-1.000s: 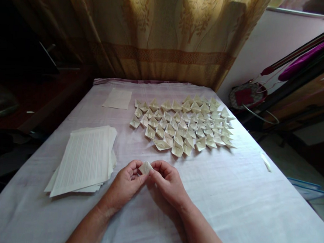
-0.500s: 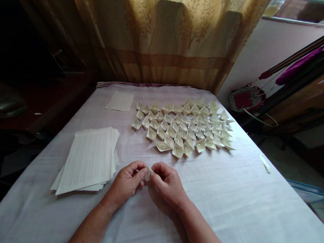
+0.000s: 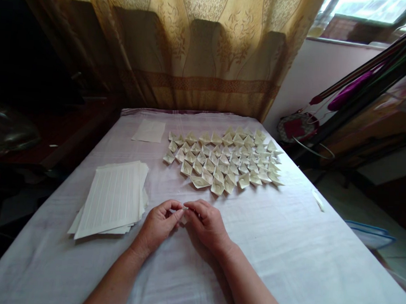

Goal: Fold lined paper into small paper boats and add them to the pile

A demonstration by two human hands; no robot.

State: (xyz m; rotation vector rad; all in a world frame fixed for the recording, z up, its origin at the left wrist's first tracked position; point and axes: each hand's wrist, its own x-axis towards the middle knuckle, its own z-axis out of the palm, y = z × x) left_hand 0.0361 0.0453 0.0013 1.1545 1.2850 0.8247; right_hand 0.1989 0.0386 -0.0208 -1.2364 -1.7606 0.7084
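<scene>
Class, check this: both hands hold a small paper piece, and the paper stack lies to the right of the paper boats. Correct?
Wrong side: in the head view, the paper stack lies left of the paper boats. The left hand and right hand do hold a small paper piece.

A home; tree-patterned curtain [image 3: 203, 50]; pale spread cloth [image 3: 287, 241]

The cloth-covered bench [image 3: 272, 249] is coloured white, tinged with lilac and bordered in purple along its far edge. By the left edge, white sheets [image 3: 112, 199] are finely lined in grey. Pale cream is shared by the held paper [image 3: 184, 219] and the paper boats [image 3: 224, 159] toward the far right corner. The gold curtain [image 3: 201, 54] is patterned with brown trees.
</scene>
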